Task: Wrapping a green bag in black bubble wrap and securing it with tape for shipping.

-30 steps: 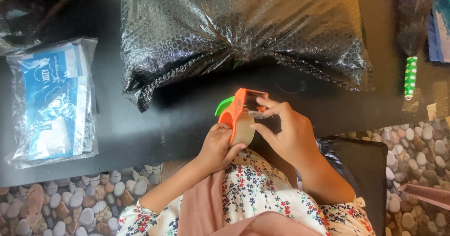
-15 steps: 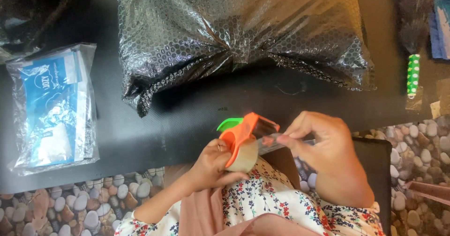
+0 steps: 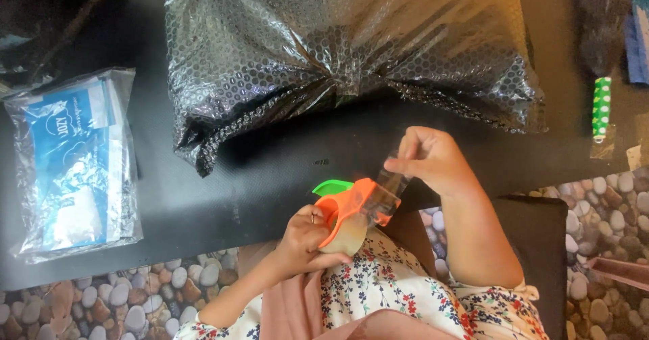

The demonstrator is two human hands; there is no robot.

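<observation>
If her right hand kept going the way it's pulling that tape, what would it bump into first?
The right hand draws clear tape up and away from the orange dispenser. Straight on, it would probably meet the black bubble-wrap parcel first, though depth is hard to judge from above.

Black bubble-wrap parcel (image 3: 351, 63) just beyond both hands; clear flat packet with blue-white insert (image 3: 71, 164) far left of them.
</observation>
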